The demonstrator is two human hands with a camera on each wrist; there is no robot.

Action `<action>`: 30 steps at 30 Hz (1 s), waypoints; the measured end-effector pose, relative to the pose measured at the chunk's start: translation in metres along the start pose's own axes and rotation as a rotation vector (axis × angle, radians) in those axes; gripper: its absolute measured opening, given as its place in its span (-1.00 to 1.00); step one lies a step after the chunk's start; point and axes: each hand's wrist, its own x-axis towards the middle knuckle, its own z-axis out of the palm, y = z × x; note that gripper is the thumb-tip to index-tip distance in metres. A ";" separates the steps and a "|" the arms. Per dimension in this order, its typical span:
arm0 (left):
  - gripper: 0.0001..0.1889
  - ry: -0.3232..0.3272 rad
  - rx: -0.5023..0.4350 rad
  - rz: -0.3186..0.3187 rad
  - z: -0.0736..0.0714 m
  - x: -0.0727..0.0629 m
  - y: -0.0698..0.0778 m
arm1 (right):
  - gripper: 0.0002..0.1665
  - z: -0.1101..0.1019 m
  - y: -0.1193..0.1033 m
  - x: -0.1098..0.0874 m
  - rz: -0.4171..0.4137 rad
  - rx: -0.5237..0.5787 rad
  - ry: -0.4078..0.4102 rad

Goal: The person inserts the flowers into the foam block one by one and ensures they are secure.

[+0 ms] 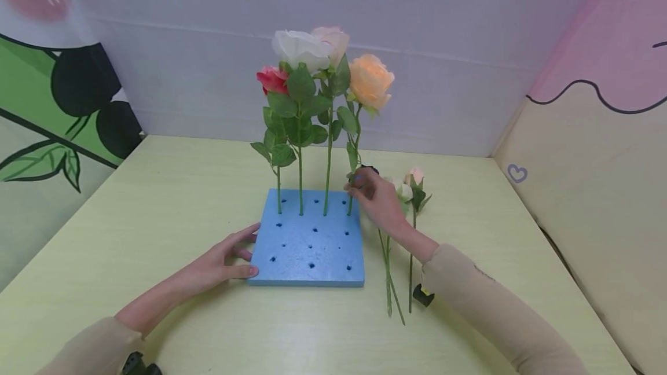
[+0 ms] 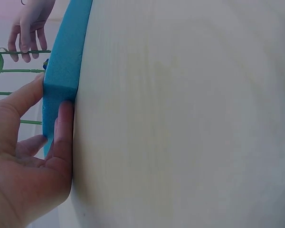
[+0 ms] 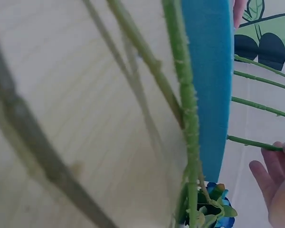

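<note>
A blue foam board (image 1: 312, 247) with rows of holes lies on the table. My left hand (image 1: 224, 262) rests against its left side, thumb at the front corner, fingers fairly straight along the edge (image 2: 61, 71). My right hand (image 1: 383, 198) pinches the lower stem of an orange rose (image 1: 371, 81), just above the board's back right hole; in the right wrist view the fingers (image 3: 270, 175) touch this stem (image 3: 254, 142). Upright to its left, in the same back row, stand a red rose (image 1: 272, 80), a white rose (image 1: 301, 50) and a pale pink rose (image 1: 333, 40).
Right of the board, several flowers lie on the table (image 1: 469, 207): a pink one (image 1: 415, 176), a white one (image 1: 403, 191) partly behind my right hand, and a blue one (image 3: 224, 209). Their stems (image 1: 389, 282) point toward me. A pale cloth wall (image 1: 208, 74) stands behind.
</note>
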 end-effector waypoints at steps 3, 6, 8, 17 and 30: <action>-0.03 -0.004 -0.007 0.004 0.000 0.000 0.000 | -0.67 0.000 0.001 -0.004 0.008 -0.012 -0.046; -0.04 -0.007 -0.013 0.012 0.000 0.000 0.000 | -0.65 -0.001 0.003 -0.008 0.000 -0.046 -0.087; -0.04 -0.007 -0.014 0.016 0.000 0.000 0.000 | -0.63 -0.003 0.004 -0.010 -0.001 -0.065 -0.108; -0.04 -0.003 -0.013 0.007 0.001 -0.001 0.000 | -0.59 -0.016 0.008 -0.021 0.024 -0.086 -0.129; -0.05 0.013 -0.016 -0.038 0.001 -0.003 0.006 | -0.53 -0.044 0.017 -0.053 0.026 -0.177 -0.107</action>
